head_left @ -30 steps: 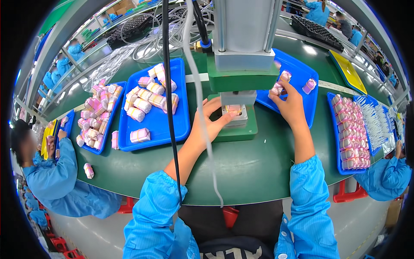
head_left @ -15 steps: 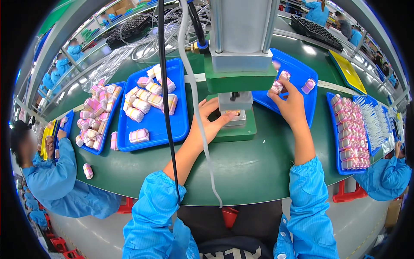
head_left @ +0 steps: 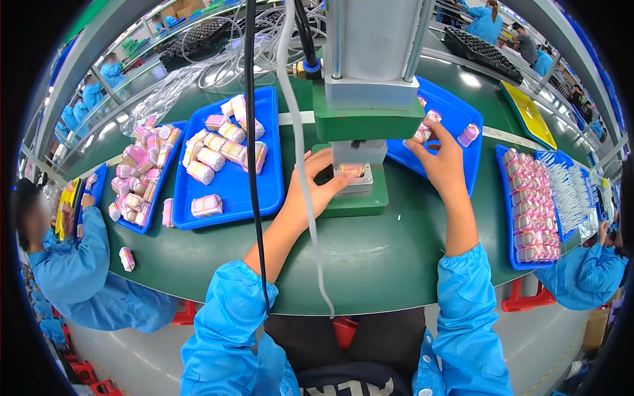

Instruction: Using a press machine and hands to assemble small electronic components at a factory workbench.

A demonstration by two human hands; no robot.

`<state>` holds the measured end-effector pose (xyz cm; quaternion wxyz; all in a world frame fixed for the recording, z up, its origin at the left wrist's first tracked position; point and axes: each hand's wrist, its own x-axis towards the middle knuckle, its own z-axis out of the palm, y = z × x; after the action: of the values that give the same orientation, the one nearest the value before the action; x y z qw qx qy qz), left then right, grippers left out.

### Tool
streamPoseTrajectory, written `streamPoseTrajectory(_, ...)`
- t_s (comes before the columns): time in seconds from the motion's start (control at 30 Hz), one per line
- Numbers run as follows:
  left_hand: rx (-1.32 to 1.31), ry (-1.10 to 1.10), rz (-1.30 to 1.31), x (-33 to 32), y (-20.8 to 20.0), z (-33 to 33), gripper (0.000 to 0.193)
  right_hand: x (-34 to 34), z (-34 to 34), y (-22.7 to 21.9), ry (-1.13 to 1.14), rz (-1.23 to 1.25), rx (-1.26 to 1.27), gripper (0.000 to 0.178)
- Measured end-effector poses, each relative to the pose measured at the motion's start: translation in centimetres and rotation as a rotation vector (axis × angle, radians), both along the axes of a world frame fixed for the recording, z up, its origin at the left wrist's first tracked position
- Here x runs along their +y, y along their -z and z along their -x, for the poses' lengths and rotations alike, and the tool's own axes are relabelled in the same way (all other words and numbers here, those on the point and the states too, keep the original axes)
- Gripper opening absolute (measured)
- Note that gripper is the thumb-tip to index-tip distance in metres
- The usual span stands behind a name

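A press with a green block and metal head [head_left: 360, 150] stands in front of me, above a small metal fixture [head_left: 360, 185] on a green base. A small pink-and-cream wrapped block [head_left: 355, 169] sits in the fixture, under the head. My left hand [head_left: 314, 181] curves round the fixture's left side, its thumb tip at the block; other fingertips are hidden behind the press head. Over the right blue tray [head_left: 467, 162], my right hand [head_left: 439, 155] pinches a pink-and-white wrapped block [head_left: 421, 133] between thumb and fingers. Another wrapped block [head_left: 469, 135] lies in that tray.
Left are a blue tray [head_left: 264, 191] of wrapped blocks and a fuller tray [head_left: 135, 228]. One loose block [head_left: 127, 259] lies near the table edge. At right stands a tray [head_left: 512, 247] of blocks in rows. A black cable [head_left: 251, 132] and white tube [head_left: 300, 152] hang before me.
The view has shifted slightly, moving the trays a little left in the picture. My left thumb has drawn back slightly, showing more of the block in the fixture. My right hand still pinches its block.
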<state>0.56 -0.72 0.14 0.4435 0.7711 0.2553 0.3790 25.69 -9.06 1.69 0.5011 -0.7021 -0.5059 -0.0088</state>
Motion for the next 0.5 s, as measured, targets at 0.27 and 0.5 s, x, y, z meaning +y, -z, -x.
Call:
streamPoseTrajectory(0.27,-0.020,0.005,0.026,0.17,0.51,0.09,0.039,0.03,0.01,-0.04,0.005,0.009,0.001,0.049)
streamPoseTrajectory(0.5,0.019,0.010,0.003,0.15,0.22,0.20,0.037,0.09,-0.02,-0.05,0.007,0.000,0.001,0.049)
